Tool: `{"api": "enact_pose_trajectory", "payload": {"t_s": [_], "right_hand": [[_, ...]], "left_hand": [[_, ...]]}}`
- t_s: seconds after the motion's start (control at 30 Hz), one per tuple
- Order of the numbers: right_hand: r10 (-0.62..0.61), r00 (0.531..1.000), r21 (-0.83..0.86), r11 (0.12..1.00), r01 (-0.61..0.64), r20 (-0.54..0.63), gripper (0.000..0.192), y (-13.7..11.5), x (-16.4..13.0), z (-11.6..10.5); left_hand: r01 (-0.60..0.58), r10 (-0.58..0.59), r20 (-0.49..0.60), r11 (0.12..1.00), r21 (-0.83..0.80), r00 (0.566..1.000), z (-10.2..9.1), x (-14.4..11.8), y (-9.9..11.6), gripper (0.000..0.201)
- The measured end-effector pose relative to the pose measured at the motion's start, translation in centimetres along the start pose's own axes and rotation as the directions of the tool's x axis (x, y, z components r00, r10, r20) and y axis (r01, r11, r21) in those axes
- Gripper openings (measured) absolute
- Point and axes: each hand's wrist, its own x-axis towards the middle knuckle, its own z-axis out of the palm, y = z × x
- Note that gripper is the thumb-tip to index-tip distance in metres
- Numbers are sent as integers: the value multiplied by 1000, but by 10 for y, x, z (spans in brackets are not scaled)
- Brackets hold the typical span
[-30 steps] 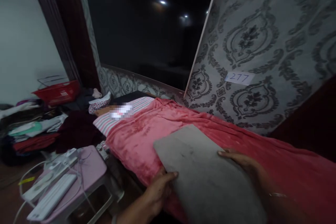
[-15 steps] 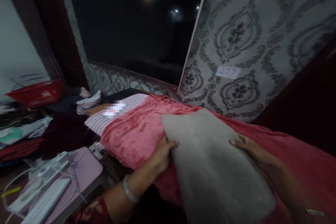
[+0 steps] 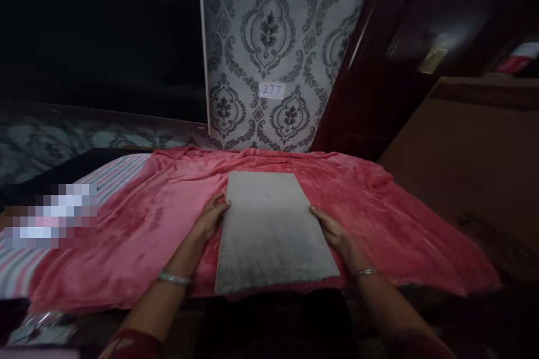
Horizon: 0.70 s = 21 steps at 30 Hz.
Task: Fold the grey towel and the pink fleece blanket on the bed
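I note a pink plush blanket (image 3: 370, 202) over the bed, a striped sheet (image 3: 113, 165) at its left, and a white paper label reading 277 (image 3: 272, 90) on the patterned wall. A flat grey rectangular mat (image 3: 269, 230) lies on the blanket between my hands. Left hand (image 3: 209, 217) grips its left edge, right hand (image 3: 334, 231) its right edge.
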Motion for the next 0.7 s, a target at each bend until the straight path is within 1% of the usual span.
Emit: {"api": "enact_pose_trajectory", "payload": {"t_s": [0.1, 0.17, 0.27, 0.37, 0.43, 0.53, 0.63, 0.7], "right_hand": [[5, 1000, 40, 999, -4, -9, 15, -4, -5, -2], [5, 1000, 53, 999, -5, -5, 15, -4, -6, -3], [-20, 1000, 100, 995, 18, 13, 14, -2, -4, -5], [-32, 998, 152, 988, 23, 54, 20, 1, 2, -7], [-36, 996, 161, 987, 22, 79, 25, 1, 6, -9], [-74, 992, 166, 984, 57, 103, 31, 1, 10, -10], [-113, 986, 157, 983, 94, 121, 40, -1, 10, -7], [-128, 982, 142, 984, 108, 136, 47, -2, 10, -5]], "left_hand": [[2, -2, 26, 1000, 1, 1000, 5, -8, 4, 89], [-3, 3, 15, 1000, 13, 1000, 11, -17, 9, 91], [4, -2, -45, 999, 42, 999, 18, -28, 15, 90], [20, -10, -97, 994, 103, 995, 19, -31, 18, 90], [31, -15, -96, 985, 172, 995, 16, -28, 19, 90], [56, -36, -78, 959, 277, 996, 7, -17, 16, 91], [72, -49, -70, 924, 375, 996, -8, -3, 5, 94], [64, -34, -79, 910, 410, 996, -20, 8, -5, 93]]}}
